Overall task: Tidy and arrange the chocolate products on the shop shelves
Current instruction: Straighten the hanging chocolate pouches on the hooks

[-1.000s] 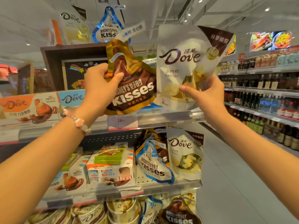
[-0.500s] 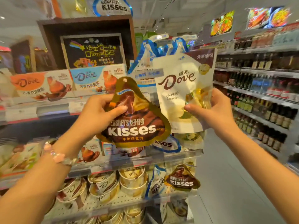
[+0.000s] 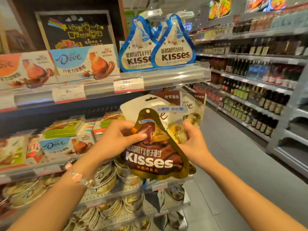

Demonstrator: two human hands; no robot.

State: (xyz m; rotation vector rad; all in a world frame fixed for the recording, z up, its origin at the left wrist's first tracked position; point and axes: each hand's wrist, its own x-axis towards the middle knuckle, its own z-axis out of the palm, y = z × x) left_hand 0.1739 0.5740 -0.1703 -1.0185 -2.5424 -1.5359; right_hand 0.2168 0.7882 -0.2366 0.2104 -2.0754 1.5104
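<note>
Both hands' fingers (image 3: 133, 136) round chocolate pouches (image 3: 155, 157)

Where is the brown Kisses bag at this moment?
In the head view, the brown Kisses bag is centre frame, pinched by the left hand, overlapping the white Dove bag.

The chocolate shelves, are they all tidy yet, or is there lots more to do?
Partly. Done: two blue Kisses bags stand neatly on the top shelf. In hand: the left hand grips a brown Kisses bag, and the right hand holds a white Dove bag behind it. Left: both bags need shelf spots.
</note>
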